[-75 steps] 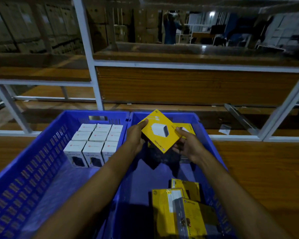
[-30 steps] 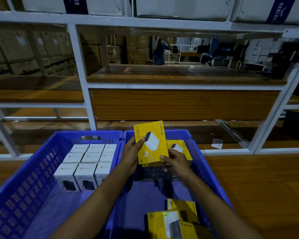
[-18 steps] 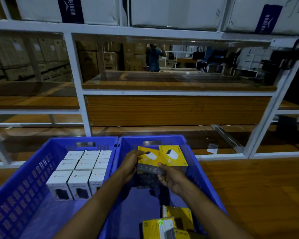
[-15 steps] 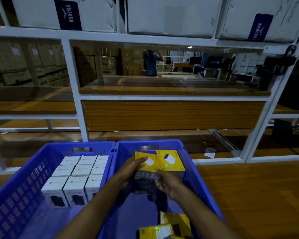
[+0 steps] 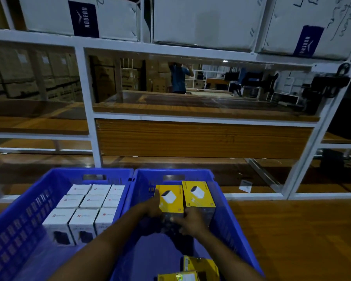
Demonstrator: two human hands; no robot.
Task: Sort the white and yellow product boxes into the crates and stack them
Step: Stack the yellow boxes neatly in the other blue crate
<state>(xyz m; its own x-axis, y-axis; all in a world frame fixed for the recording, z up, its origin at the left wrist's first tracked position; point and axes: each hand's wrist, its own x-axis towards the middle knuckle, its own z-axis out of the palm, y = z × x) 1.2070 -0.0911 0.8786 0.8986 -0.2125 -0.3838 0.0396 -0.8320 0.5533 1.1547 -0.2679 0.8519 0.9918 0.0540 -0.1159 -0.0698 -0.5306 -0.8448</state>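
Note:
Two blue crates sit side by side on a wooden surface. The left crate (image 5: 18, 218) holds several white boxes (image 5: 85, 209) packed upright in rows. In the right crate (image 5: 225, 209), two yellow boxes stand at the far end: one (image 5: 198, 194) against the right wall, the other (image 5: 170, 199) to its left. My left hand (image 5: 150, 207) grips the left side of that left yellow box. My right hand (image 5: 188, 222) presses on its dark front face. More yellow boxes (image 5: 199, 266) lie loose at the crate's near end.
A white metal rack (image 5: 89, 118) with wooden shelves rises right behind the crates. Large white cartons (image 5: 203, 21) fill its top shelf. A person (image 5: 178, 78) stands far behind the rack. Bare wooden surface (image 5: 292, 230) extends to the right of the crates.
The yellow box that I held tilted in the air has come down and now stands beside the other yellow box at the right crate's far end. My view has tilted upward.

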